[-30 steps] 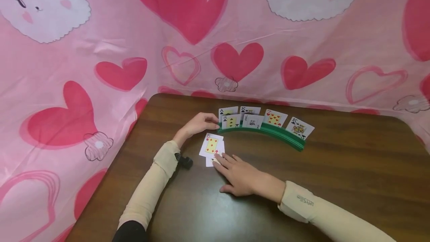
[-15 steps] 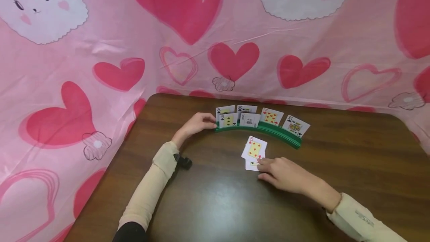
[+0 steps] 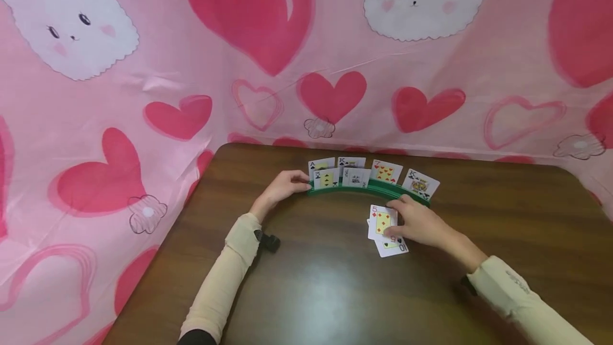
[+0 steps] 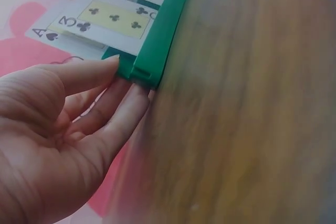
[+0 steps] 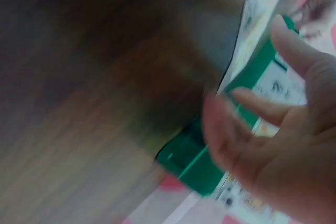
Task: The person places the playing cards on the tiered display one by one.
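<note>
A curved green card holder (image 3: 383,189) stands on the table with several playing cards upright in it. At its left end my left hand (image 3: 281,188) grips it; in the left wrist view the thumb lies on one side and the fingers (image 4: 128,111) reach under the other. My right hand (image 3: 426,223) pinches a five of diamonds (image 3: 381,218) along its right side, just in front of the holder. Fanned out beneath that card is a ten of spades (image 3: 394,251). In the right wrist view the held cards (image 5: 253,30) appear nearly edge-on, and the fingers blur.
The holder bears a three of clubs (image 3: 326,179), a joker (image 3: 356,178), a seven of hearts (image 3: 386,171) and a king (image 3: 420,185), with more cards behind. A pink heart-printed cloth (image 3: 268,105) hangs behind the brown wooden table (image 3: 297,281).
My right hand has slid the loose cards rightward, from beside the left hand to before the holder's middle, and now pinches them. The ten has fanned out. My left hand stays at the holder's end.
</note>
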Demonstrator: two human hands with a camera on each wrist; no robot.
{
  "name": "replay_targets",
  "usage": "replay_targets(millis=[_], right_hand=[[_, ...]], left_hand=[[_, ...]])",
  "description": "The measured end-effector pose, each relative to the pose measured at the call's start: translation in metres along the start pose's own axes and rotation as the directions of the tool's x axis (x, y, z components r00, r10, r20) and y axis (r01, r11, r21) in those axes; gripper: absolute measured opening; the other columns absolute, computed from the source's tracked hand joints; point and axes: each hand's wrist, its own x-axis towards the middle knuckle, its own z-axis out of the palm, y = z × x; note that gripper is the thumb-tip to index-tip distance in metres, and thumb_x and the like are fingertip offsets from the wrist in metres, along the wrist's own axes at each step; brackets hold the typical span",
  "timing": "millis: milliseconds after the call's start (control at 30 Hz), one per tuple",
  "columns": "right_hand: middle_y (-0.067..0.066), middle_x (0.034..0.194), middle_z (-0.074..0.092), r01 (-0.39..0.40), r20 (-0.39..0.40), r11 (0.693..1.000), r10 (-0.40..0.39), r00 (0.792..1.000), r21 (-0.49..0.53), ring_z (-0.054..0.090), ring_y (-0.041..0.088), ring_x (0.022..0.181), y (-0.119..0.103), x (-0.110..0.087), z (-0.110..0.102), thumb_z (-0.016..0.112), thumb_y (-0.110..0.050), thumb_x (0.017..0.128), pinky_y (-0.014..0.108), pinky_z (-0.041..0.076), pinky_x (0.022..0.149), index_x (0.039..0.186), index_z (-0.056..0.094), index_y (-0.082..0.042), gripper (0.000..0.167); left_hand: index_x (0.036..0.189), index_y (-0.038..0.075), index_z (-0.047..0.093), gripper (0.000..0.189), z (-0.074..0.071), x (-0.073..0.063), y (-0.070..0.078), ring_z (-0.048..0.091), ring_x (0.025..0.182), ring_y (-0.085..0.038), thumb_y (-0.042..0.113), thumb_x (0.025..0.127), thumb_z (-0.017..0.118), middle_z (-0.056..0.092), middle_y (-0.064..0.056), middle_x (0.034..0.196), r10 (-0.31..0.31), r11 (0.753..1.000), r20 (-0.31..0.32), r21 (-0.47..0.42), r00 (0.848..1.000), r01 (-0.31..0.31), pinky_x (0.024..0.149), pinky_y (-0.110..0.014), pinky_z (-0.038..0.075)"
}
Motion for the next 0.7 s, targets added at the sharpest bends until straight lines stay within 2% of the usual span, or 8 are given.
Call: replay_targets(millis=[100,233,333,433,533,633,700], right_hand=[[0.014,0.101,0.056,-0.043,0.039,0.996,0.046,0.998,-0.076,0.051,0.025,0.085,0.000,0.001,0.005,0.093,-0.042,0.074,0.036,0.049,0.064,0.124,0.065,0.008,0.076],[0.013,0.099,0.051,-0.060,0.035,0.996,0.062,0.997,-0.064,0.047,0.028,0.088,-0.005,0.005,0.007,0.095,-0.043,0.070,0.038,0.047,0.066,0.113,0.062,0.003,0.072],[0.011,0.099,0.051,-0.092,0.055,0.995,0.094,0.994,-0.037,0.046,0.029,0.091,-0.008,0.009,0.007,0.097,-0.041,0.067,0.040,0.047,0.071,0.110,0.057,0.000,0.072],[0.011,0.100,0.053,-0.125,0.070,0.992,0.124,0.990,0.018,0.048,0.030,0.093,-0.010,0.011,0.007,0.099,-0.033,0.067,0.043,0.048,0.075,0.114,0.052,0.001,0.075],[0.015,0.102,0.057,-0.127,0.041,0.988,0.124,0.991,0.091,0.052,0.031,0.092,-0.012,0.012,0.008,0.097,-0.018,0.071,0.045,0.050,0.077,0.116,0.049,0.003,0.069],[0.016,0.100,0.061,-0.122,-0.007,0.981,0.124,0.992,0.150,0.056,0.029,0.086,-0.014,0.013,0.010,0.091,-0.007,0.077,0.041,0.052,0.072,0.115,0.050,0.004,0.057],[0.013,0.092,0.064,-0.107,-0.039,0.978,0.115,0.993,0.180,0.058,0.025,0.079,-0.013,0.013,0.008,0.086,-0.004,0.081,0.037,0.051,0.066,0.112,0.053,0.004,0.046]], left_hand=[[0.118,-0.001,0.072,0.025,0.008,0.001,-0.003,0.062,0.113,-0.027,0.013,0.097,0.072,0.070,-0.016,0.124,-0.020,0.999,-0.016,-0.041,1.000,0.019,0.101,-0.042,0.048],[0.117,-0.003,0.072,0.024,0.013,-0.001,-0.004,0.059,0.112,-0.027,0.009,0.096,0.072,0.069,-0.017,0.122,-0.053,0.990,-0.093,-0.133,0.994,0.040,0.099,-0.040,0.047],[0.118,-0.005,0.070,0.025,0.017,-0.002,-0.005,0.058,0.111,-0.026,0.008,0.096,0.070,0.068,-0.018,0.124,-0.067,0.981,-0.132,-0.192,0.989,0.040,0.095,-0.035,0.047],[0.119,-0.005,0.070,0.025,0.022,-0.001,-0.005,0.059,0.109,-0.024,0.006,0.097,0.069,0.067,-0.019,0.124,-0.070,0.971,-0.160,-0.237,0.985,0.031,0.094,-0.033,0.047],[0.122,-0.006,0.068,0.027,0.027,0.000,-0.004,0.062,0.110,-0.023,0.003,0.096,0.069,0.068,-0.019,0.124,-0.066,0.957,-0.177,-0.288,0.982,0.012,0.096,-0.033,0.049],[0.127,-0.006,0.065,0.031,0.031,0.001,-0.006,0.064,0.112,-0.025,0.002,0.097,0.067,0.068,-0.020,0.126,-0.059,0.945,-0.175,-0.328,0.983,-0.002,0.099,-0.036,0.050],[0.129,-0.005,0.065,0.032,0.033,0.001,-0.008,0.064,0.113,-0.026,0.003,0.098,0.067,0.068,-0.020,0.127,-0.055,0.946,-0.174,-0.323,0.983,-0.004,0.100,-0.037,0.050]])
